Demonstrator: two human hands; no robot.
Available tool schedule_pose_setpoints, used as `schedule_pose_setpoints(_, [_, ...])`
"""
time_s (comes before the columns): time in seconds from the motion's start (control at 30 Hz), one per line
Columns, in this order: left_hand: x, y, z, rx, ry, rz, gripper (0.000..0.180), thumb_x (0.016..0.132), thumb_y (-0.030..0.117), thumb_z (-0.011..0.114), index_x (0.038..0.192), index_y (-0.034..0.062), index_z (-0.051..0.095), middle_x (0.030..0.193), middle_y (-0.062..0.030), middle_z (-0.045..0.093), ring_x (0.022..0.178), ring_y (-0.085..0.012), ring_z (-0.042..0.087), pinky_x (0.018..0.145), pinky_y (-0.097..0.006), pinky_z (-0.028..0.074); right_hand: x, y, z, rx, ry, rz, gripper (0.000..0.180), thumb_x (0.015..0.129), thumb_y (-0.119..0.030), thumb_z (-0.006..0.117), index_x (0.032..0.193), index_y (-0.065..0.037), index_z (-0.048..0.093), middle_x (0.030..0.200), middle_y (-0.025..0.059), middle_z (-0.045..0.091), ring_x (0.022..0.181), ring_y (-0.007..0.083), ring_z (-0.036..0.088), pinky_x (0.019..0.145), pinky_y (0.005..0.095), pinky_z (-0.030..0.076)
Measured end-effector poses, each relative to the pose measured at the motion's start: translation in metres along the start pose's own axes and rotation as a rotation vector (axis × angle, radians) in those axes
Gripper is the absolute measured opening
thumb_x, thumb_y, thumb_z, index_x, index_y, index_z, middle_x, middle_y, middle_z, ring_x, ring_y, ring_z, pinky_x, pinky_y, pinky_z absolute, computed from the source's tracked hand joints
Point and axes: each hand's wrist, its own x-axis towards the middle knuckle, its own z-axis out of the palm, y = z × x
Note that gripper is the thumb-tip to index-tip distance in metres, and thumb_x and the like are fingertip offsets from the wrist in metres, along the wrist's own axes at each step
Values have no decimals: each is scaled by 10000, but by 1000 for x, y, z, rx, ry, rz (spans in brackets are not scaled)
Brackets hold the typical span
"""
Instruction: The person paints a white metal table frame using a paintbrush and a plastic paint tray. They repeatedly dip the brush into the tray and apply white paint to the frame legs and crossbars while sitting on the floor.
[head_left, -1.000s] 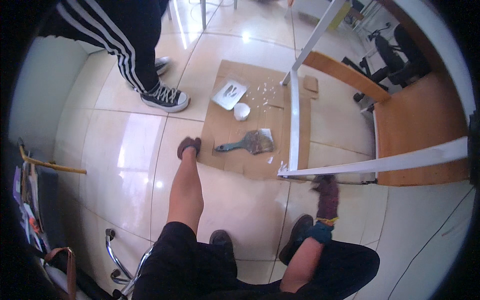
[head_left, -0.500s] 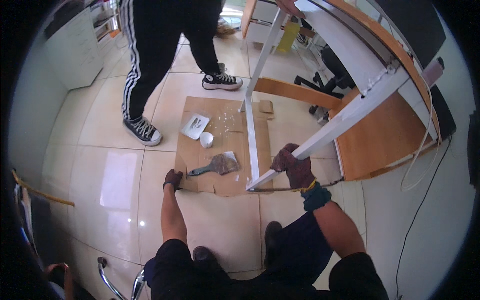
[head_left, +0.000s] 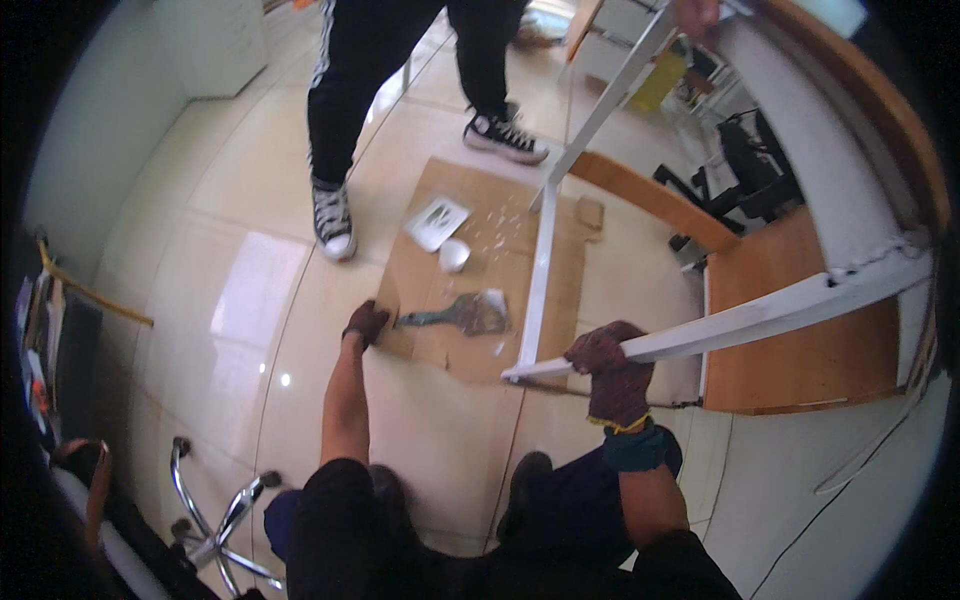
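My left hand (head_left: 367, 323), in a dark glove, closes on the near left corner of a flat brown cardboard sheet (head_left: 562, 290) on the floor. My right hand (head_left: 615, 372), in a dark reddish glove, grips the white metal leg (head_left: 745, 325) of a tilted desk with wooden panels. Close to my left hand a wide paintbrush (head_left: 470, 315) lies on the cardboard, its bristles toward the frame. A white tray (head_left: 438, 222) and a small white cup (head_left: 453, 255) stand beyond it. The white frame's lower bar (head_left: 536, 300) runs above or on the cardboard; which, I cannot tell.
Another person in dark trousers (head_left: 375, 80) stands across the cardboard; a hand (head_left: 697, 15) touches the desk's upper end. A wheeled chair base (head_left: 205, 550) is at lower left. A black office chair (head_left: 745, 170) stands behind the desk. A cable (head_left: 800, 545) crosses the floor at right.
The view has turned and shifted. Both my hands keep their holds on the cardboard corner and the metal leg. The other person's hand stays at the desk's upper end.
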Motion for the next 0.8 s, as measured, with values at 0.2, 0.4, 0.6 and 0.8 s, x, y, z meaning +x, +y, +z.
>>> schedule_pose_setpoints(0.2, [-22, 53, 14, -194, -132, -145, 492, 808, 230, 600, 1238, 19, 489, 1115, -191, 602, 926, -287, 619, 759, -382, 523, -2, -8, 37, -225, 69, -91, 157, 863, -166, 524, 764, -44, 522, 529, 92, 473, 485, 224, 469, 533, 422, 441])
schedule_pose_setpoints(0.4, [-17, 51, 15, -167, -181, -53, 454, 814, 236, 599, 1207, 26, 511, 1098, -190, 611, 942, -300, 616, 770, -389, 510, 14, 11, 67, -82, 39, -37, 212, 845, -188, 533, 686, -49, 513, 534, 99, 488, 484, 233, 463, 532, 412, 428])
schedule_pose_setpoints(0.6, [-8, 28, 55, -255, -150, -25, 424, 825, 273, 579, 1159, 17, 524, 1043, -198, 622, 923, -316, 613, 807, -403, 485, 20, 18, 88, -327, -20, -78, 169, 819, -183, 610, 778, -35, 541, 611, 94, 529, 531, 229, 485, 555, 406, 450])
schedule_pose_setpoints(0.8, [-27, 57, 53, -228, -195, -65, 404, 820, 249, 571, 1164, 43, 529, 1096, -208, 604, 993, -352, 592, 835, -412, 480, 26, 29, 107, -268, 175, -2, 238, 858, -204, 529, 678, -55, 491, 528, 80, 450, 501, 207, 431, 523, 379, 388])
